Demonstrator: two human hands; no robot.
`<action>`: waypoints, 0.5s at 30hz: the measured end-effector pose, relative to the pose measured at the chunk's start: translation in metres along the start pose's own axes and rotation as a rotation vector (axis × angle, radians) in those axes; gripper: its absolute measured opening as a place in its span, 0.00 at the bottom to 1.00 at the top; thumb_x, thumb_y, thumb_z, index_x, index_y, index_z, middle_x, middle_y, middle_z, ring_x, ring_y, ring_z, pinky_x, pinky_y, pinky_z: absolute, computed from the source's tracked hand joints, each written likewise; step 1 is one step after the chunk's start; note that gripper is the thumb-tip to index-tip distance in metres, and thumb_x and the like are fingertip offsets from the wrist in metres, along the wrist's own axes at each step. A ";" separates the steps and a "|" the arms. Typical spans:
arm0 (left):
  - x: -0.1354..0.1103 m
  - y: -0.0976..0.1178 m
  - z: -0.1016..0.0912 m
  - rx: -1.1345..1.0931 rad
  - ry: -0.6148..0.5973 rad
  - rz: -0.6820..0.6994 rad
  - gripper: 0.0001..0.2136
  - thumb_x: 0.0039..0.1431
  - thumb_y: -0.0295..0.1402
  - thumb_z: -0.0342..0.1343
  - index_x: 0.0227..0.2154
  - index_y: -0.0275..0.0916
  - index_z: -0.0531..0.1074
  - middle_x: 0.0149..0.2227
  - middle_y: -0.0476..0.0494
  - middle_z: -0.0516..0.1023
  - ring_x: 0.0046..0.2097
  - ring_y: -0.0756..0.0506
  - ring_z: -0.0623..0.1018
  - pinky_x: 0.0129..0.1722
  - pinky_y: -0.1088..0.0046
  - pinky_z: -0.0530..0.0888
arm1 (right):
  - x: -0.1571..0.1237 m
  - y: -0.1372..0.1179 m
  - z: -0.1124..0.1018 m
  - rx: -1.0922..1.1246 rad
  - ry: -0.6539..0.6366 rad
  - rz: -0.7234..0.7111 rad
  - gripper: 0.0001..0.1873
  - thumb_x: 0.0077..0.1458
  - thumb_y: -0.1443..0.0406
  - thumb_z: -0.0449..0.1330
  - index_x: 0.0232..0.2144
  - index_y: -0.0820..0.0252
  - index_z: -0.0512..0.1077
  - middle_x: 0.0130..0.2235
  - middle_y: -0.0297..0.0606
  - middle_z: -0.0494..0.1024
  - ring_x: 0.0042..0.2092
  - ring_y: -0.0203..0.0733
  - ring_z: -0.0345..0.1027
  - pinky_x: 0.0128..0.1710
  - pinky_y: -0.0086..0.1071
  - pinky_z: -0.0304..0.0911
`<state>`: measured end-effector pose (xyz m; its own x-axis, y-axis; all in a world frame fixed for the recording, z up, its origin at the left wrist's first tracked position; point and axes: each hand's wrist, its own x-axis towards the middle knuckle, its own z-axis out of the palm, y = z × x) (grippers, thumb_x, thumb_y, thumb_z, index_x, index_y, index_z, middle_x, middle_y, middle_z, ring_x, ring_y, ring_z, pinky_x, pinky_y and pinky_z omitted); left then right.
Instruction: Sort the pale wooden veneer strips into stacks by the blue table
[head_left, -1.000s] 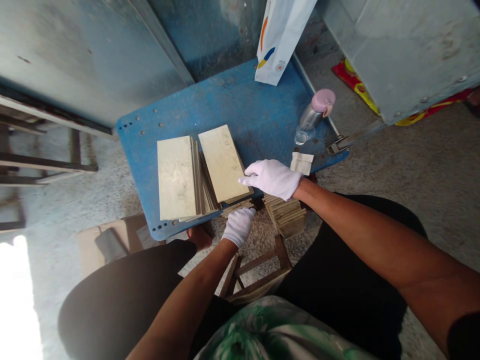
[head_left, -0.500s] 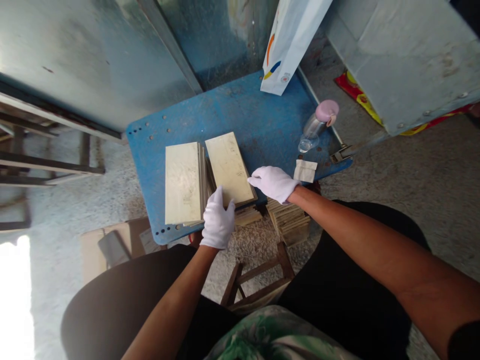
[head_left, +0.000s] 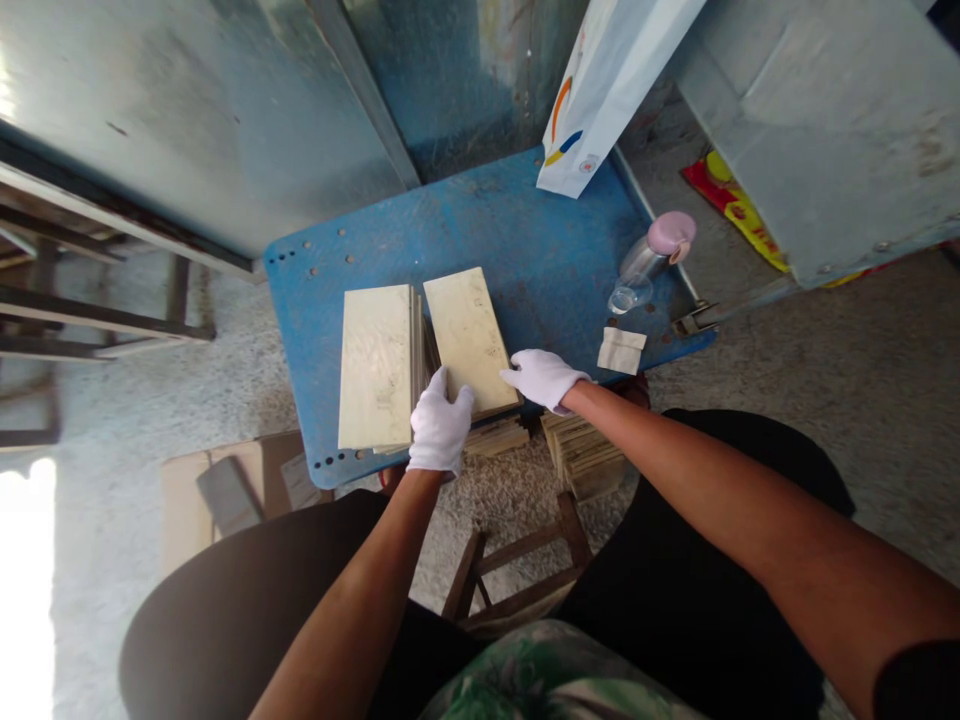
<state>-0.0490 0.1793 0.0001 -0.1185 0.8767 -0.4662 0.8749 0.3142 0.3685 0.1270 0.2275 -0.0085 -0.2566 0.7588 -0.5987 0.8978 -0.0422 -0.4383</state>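
Observation:
Two stacks of thin, cream-coloured rectangular boards lie side by side on a blue perforated table [head_left: 510, 230]. The left stack [head_left: 375, 365] is squarer to me; the right stack [head_left: 469, 335] lies slightly turned, with dark smudges on its top board. My left hand [head_left: 440, 425], in a white glove, is at the near left corner of the right stack, thumb and forefinger spread apart. At that stack's right edge is my white-gloved right hand [head_left: 546, 380], its fingertips against or just beside the edge and slightly parted. The undersides of both hands are hidden.
A steel bottle with a pink lid [head_left: 671, 235], a clear cup [head_left: 628, 295] and a folded cloth-like piece [head_left: 622, 350] sit at the table's right. A white bag [head_left: 600, 110] stands behind. Below are more stacked boards [head_left: 585, 450] and a wooden stool [head_left: 525, 560].
The whole view has shifted slightly. My right hand has moved a little down along the right stack's edge, and its fingertips have parted. My left hand stays at the near left corner.

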 end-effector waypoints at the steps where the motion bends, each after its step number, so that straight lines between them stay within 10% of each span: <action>1: -0.002 0.003 0.000 -0.018 0.012 -0.030 0.27 0.62 0.39 0.47 0.63 0.36 0.56 0.56 0.37 0.72 0.54 0.42 0.74 0.53 0.65 0.70 | 0.001 0.000 0.000 0.002 0.000 0.008 0.27 0.59 0.47 0.50 0.40 0.63 0.75 0.44 0.49 0.78 0.45 0.47 0.71 0.35 0.31 0.57; 15: -0.014 0.022 0.006 0.182 -0.011 0.071 0.29 0.59 0.44 0.51 0.62 0.40 0.60 0.51 0.36 0.76 0.51 0.37 0.75 0.48 0.62 0.71 | 0.005 0.010 -0.009 0.329 0.097 0.201 0.28 0.57 0.46 0.52 0.27 0.65 0.75 0.26 0.41 0.75 0.28 0.38 0.65 0.26 0.30 0.51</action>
<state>-0.0252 0.1719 0.0097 -0.0492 0.8898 -0.4537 0.9516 0.1797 0.2493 0.1375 0.2368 -0.0104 -0.0380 0.7713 -0.6353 0.7602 -0.3903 -0.5194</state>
